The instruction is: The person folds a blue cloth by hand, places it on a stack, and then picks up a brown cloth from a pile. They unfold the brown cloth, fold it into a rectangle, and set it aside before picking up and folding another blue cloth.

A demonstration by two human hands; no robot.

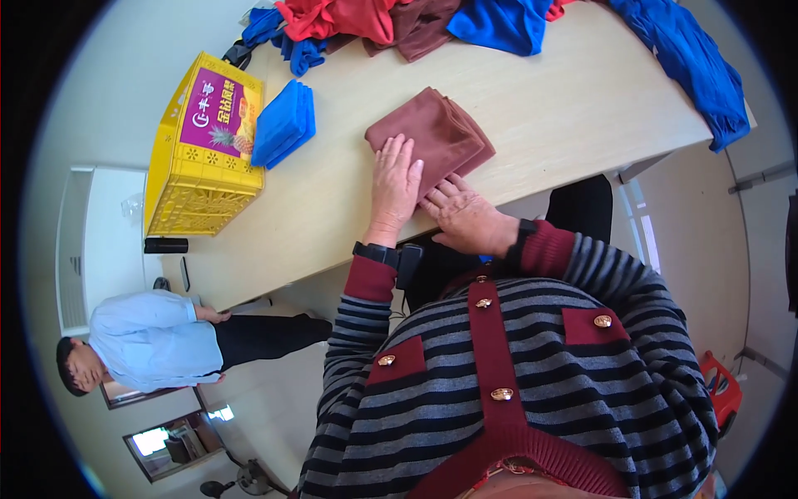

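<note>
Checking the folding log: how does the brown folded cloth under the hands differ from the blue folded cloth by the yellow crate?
The brown folded cloth lies under the left hand; the blue folded cloth lies untouched against the yellow crate. The brown one spreads wider and flatter; the blue one is a narrower stack. Both rest folded on the wooden table.

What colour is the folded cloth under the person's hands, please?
Reddish brown, the folded cloth shows best in the head view.

The left hand [396,185] covers the near left corner of the brown cloth [432,133]; the right hand [461,214] hides its near edge. The pile [391,21] of cloths at the far side is cut off by the picture's top edge. The blue cloth [694,66] droops over the table's [549,108] right edge.
</note>
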